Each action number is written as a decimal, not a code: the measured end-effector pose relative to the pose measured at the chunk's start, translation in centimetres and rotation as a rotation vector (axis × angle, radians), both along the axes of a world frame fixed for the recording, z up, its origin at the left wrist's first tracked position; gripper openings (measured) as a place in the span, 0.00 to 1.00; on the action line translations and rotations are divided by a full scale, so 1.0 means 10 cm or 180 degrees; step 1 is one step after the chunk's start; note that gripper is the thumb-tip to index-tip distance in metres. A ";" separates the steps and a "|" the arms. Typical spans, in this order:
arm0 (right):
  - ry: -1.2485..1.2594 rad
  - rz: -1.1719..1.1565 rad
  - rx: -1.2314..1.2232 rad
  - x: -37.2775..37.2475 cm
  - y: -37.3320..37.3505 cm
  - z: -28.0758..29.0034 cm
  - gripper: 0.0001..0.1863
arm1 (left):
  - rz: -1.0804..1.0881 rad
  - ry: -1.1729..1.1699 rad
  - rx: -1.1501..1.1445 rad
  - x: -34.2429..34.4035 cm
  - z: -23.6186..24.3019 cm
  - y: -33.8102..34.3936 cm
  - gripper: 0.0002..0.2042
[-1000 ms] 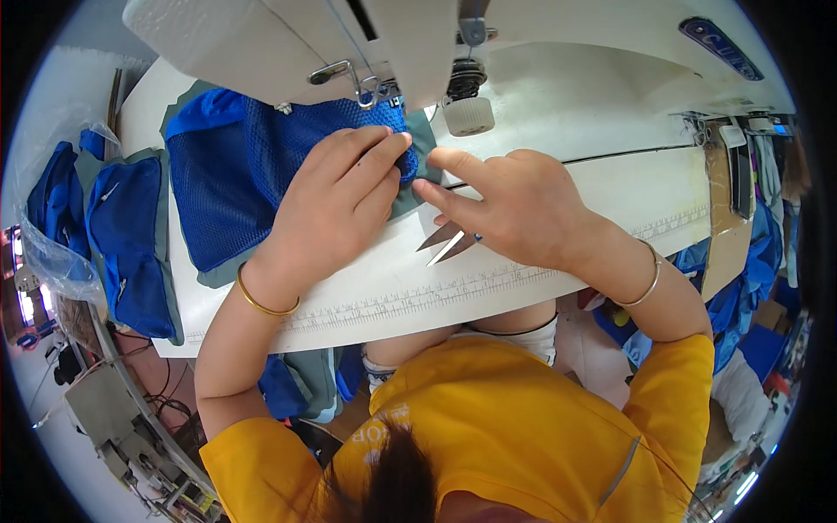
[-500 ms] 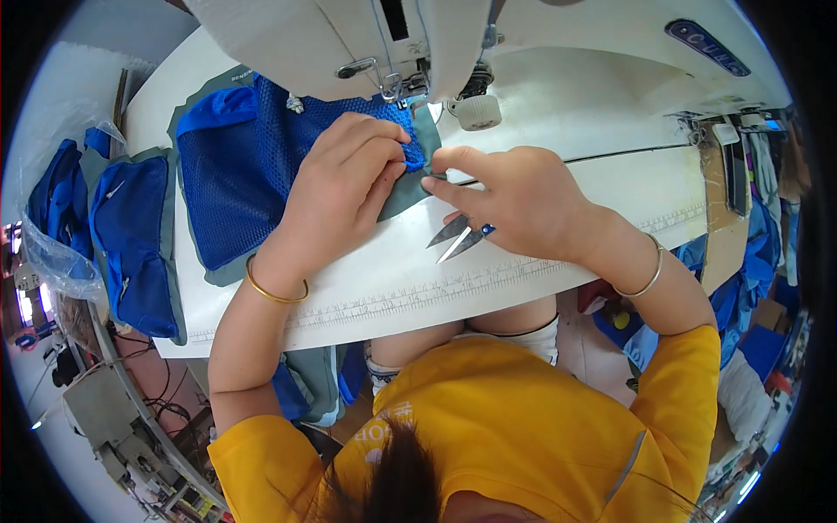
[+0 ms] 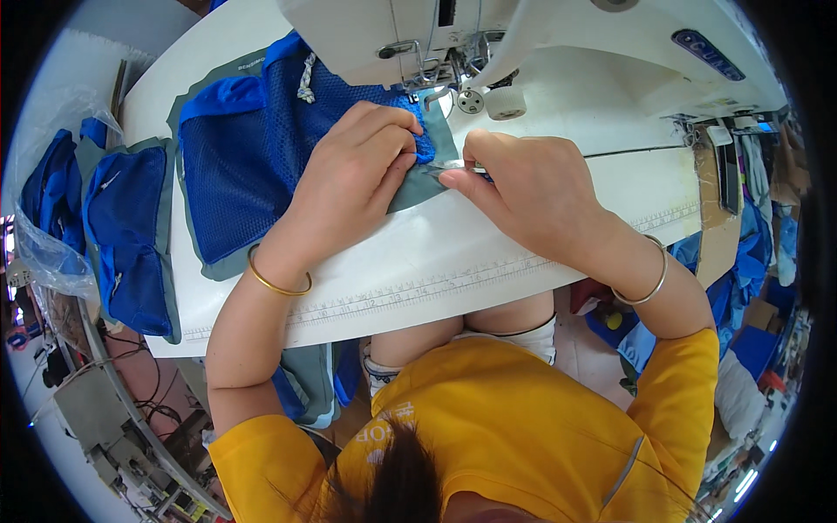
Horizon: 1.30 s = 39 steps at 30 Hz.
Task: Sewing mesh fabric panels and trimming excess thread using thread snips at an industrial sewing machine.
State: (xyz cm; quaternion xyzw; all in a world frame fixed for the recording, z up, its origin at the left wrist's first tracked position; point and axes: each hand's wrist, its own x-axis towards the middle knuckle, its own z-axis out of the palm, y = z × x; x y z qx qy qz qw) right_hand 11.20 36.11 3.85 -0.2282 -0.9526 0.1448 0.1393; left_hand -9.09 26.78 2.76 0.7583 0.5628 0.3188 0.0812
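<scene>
Fabric [image 3: 253, 166] pinned flat under left hand [image 3: 353, 179], right hand [image 3: 523, 187] pinching small metal tool [image 3: 453, 166] shut beside presser foot [image 3: 436, 91]: best fed slowly, fingertips clear.

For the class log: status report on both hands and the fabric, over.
Left hand pressing blue mesh fabric flat by the needle. Right hand pinching the grey edge, small metal tool in its grip. Sewing machine just ahead; nothing blocking.

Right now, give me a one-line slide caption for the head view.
Left hand presses blue mesh fabric at the sewing machine; right hand pinches its grey edge.
</scene>
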 end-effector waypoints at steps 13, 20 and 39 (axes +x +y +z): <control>-0.0681 -0.0183 -0.0060 -0.20 -0.02 0.11 0.18 | -0.0010 0.0123 0.0081 0.00 -0.02 -0.01 0.05; -0.0193 0.0324 -0.0002 -0.02 0.09 -0.02 0.16 | 0.0074 0.0098 0.0063 -0.03 -0.03 -0.04 0.06; 0.0155 0.1118 0.0690 0.09 -0.08 -0.30 0.18 | 0.0347 -0.0030 0.0312 0.07 -0.08 -0.04 0.11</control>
